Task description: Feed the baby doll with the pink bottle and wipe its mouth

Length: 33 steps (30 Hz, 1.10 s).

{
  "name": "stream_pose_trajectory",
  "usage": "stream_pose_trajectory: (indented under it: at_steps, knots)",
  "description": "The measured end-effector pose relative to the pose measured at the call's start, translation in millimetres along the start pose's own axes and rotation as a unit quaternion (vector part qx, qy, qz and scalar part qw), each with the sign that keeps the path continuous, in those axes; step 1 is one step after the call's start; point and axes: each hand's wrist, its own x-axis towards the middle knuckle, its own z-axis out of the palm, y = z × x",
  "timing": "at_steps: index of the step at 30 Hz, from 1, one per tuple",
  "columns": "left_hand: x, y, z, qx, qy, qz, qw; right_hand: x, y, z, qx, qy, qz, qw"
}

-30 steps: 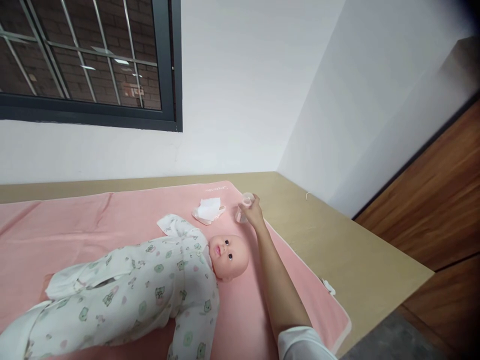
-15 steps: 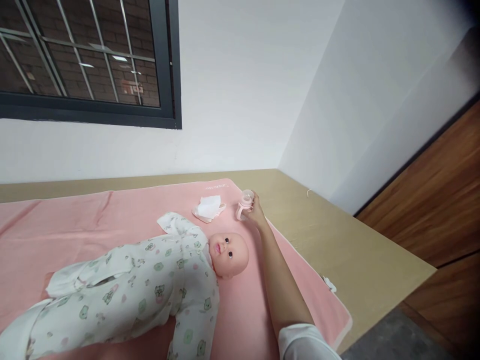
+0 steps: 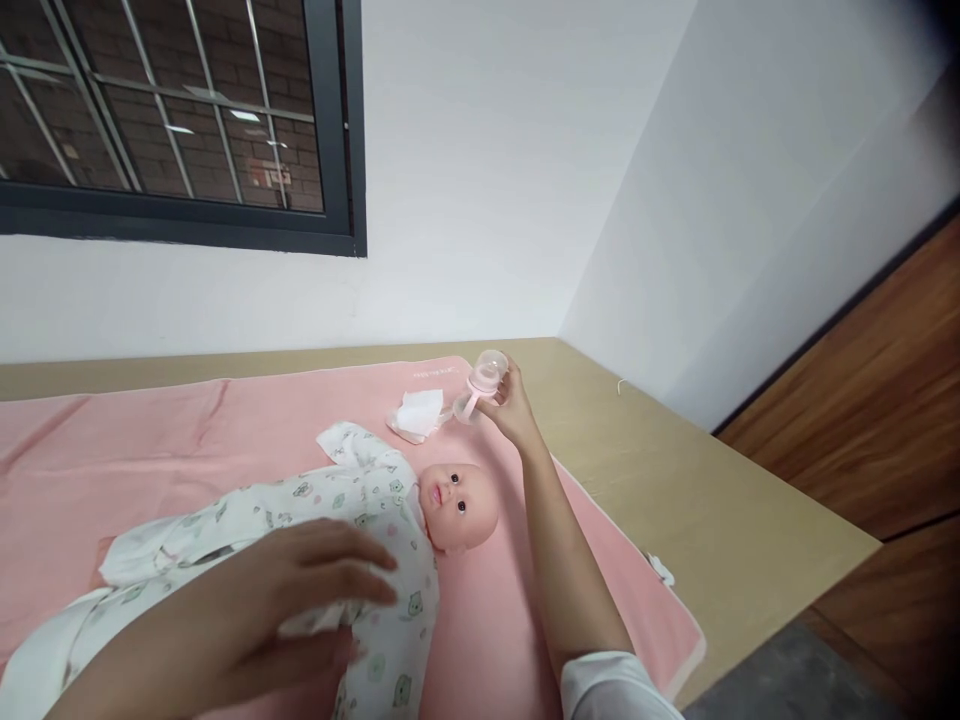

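Observation:
My right hand [image 3: 513,405] is closed around a small baby bottle [image 3: 484,382] with a clear cap, a pink collar and a handle. The bottle is tilted above the far right part of the pink mat. In the lower left my left hand [image 3: 300,590] hovers above the doll's body, its fingers apart and nothing in them. The baby doll [image 3: 459,505] lies on its back in a white suit with green and pink prints. Its head points right, towards my right forearm. My left hand and forearm hide part of its torso and legs.
A tissue pack [image 3: 418,415] with a white sheet sticking out lies beyond the doll's head. The pink mat [image 3: 495,620] covers much of the wooden table [image 3: 675,480]. A small white item [image 3: 660,570] sits at the mat's right edge. Walls and a barred window [image 3: 172,110] stand behind.
My left hand has come into view from the lower left, over the doll. The bottle in my right hand has been raised slightly off the mat and tilted.

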Motion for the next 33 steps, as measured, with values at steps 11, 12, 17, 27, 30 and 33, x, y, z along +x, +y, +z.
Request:
stream_pose_trajectory:
  at_steps: [11, 12, 17, 27, 30, 33]
  knots:
    - [26, -39, 19.3, -0.027, 0.255, -0.216, 0.942, -70, -109, 90, 0.055, -0.170, 0.022, 0.984]
    - [25, -40, 17.9, -0.031, 0.250, -0.215, 0.944, -77, -112, 97, 0.066, -0.186, 0.031, 0.980]
    - [26, -37, 10.0, -0.099, 0.239, -0.220, 0.941, -97, -123, 111, 0.128, -0.257, 0.061, 0.956]
    - [25, -30, 5.5, -0.090, 0.263, -0.233, 0.932, -87, -126, 93, 0.207, -0.386, 0.051, 0.898]
    - [25, -28, 6.0, -0.054, 0.254, -0.232, 0.937, -87, -129, 94, 0.186, -0.352, 0.067, 0.915]
    - [25, -28, 6.6, -0.026, 0.246, -0.233, 0.940, -88, -132, 96, 0.170, -0.322, 0.096, 0.926]
